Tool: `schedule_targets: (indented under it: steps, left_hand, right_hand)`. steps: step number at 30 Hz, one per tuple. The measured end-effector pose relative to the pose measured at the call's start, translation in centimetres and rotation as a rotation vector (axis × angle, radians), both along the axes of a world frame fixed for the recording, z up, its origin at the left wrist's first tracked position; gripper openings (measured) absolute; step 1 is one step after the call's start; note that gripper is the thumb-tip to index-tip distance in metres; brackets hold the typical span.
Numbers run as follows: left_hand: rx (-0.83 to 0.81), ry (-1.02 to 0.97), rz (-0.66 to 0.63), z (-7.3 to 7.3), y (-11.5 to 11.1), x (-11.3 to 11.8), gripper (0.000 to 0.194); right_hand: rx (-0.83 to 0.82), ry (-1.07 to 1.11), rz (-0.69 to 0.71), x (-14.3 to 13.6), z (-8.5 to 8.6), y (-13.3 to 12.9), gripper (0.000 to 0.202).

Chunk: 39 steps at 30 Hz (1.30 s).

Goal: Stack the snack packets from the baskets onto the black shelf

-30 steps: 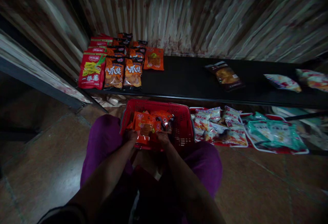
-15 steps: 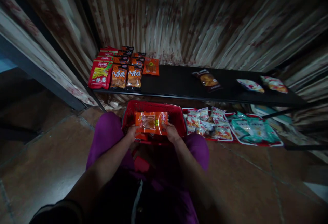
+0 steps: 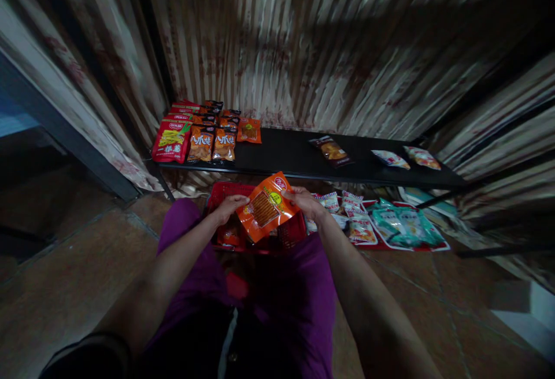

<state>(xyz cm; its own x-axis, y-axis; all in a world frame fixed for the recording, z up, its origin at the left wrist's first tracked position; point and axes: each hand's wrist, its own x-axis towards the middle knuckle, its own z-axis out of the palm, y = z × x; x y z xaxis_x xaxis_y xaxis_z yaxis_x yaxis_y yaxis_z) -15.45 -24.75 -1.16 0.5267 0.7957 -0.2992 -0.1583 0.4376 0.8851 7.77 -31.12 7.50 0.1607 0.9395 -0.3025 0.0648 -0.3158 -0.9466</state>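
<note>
An orange snack packet [image 3: 265,208] with a clear window showing thin brown sticks is held tilted between both hands. My left hand [image 3: 231,208] pinches its left edge, and my right hand [image 3: 303,201] grips its upper right edge. Below it stands a red plastic basket [image 3: 295,232] with more orange packets [image 3: 229,234] inside, partly hidden by the held one. A similar orange packet [image 3: 249,130] stands on the black shelf [image 3: 277,152], beside orange-and-black snack bags [image 3: 201,143] and red snack bags [image 3: 171,141].
Further right on the shelf lie a brown snack bag [image 3: 332,151] and two white-and-orange bags [image 3: 421,158]. Under the shelf, red baskets hold white-and-orange bags [image 3: 361,223] and green bags [image 3: 401,222]. A pleated curtain [image 3: 277,67] hangs behind.
The held packet has been raised towards me and turned from level to tilted, its right end now higher. Both hands moved with it. The view has shifted slightly.
</note>
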Motion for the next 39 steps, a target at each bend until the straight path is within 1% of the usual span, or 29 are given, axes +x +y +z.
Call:
schedule_targets:
  steps: [2,5,7,9,11,13,14,15,18,20,22,26,29,32,36,39]
  left_hand:
    - [0.032,0.011,-0.058,0.3,-0.3,-0.1,0.037]
    - [0.078,0.062,-0.174,1.0,-0.5,-0.3,0.038]
    - [0.104,0.080,-0.247,1.7,-0.6,-0.3,0.040]
    - [0.127,0.053,-0.291,2.6,-0.7,-0.1,0.043]
    - [0.151,0.000,-0.276,3.5,-1.0,0.2,0.045]
    - [0.160,-0.052,-0.208,4.4,-1.5,0.5,0.044]
    - [0.152,-0.078,-0.163,4.8,-1.7,0.6,0.044]
    - [0.136,-0.107,-0.114,5.1,-1.9,0.6,0.044]
    - [0.065,-0.186,0.048,5.8,-2.5,0.7,0.043]
    - [0.030,-0.223,0.154,6.2,-2.7,0.7,0.042]
    - [0.007,-0.252,0.227,6.5,-2.8,0.9,0.041]
    - [-0.012,-0.273,0.276,6.8,-2.9,1.7,0.043]
    - [0.010,-0.228,0.341,6.7,-3.0,2.1,0.040]
    - [0.012,-0.197,0.379,6.7,-3.1,2.2,0.040]
    - [0.012,-0.230,0.373,6.7,-3.2,2.3,0.045]
    - [0.046,-0.241,0.362,6.8,-3.3,2.3,0.046]
  right_hand:
    - [-0.035,-0.011,0.058,0.1,0.9,-0.1,0.030]
    - [-0.067,-0.064,0.118,0.0,1.9,-0.3,0.028]
    - [-0.086,-0.098,0.166,-0.3,2.3,-0.3,0.029]
    - [-0.106,-0.133,0.233,-0.8,2.6,-0.1,0.031]
    - [-0.110,-0.169,0.304,-1.4,3.1,0.2,0.033]
    - [-0.076,-0.195,0.343,-2.0,3.6,0.4,0.032]
    - [-0.040,-0.196,0.337,-2.2,3.9,0.5,0.031]
    - [0.005,-0.187,0.308,-2.4,4.2,0.5,0.031]
    - [0.129,-0.072,0.135,-2.7,4.7,0.1,0.033]
    - [0.152,0.042,0.023,-2.7,4.5,-0.5,0.036]
    - [0.148,0.134,-0.075,-2.9,3.8,-1.1,0.036]
    - [0.171,0.247,-0.227,-3.6,1.7,-1.9,0.033]
    - [0.213,0.277,-0.304,-4.5,0.7,-2.1,0.030]
    - [0.256,0.287,-0.349,-5.3,0.4,-2.2,0.028]
    - [0.278,0.318,-0.390,-5.9,0.7,-2.3,0.029]
    - [0.290,0.328,-0.431,-6.0,0.8,-2.3,0.028]
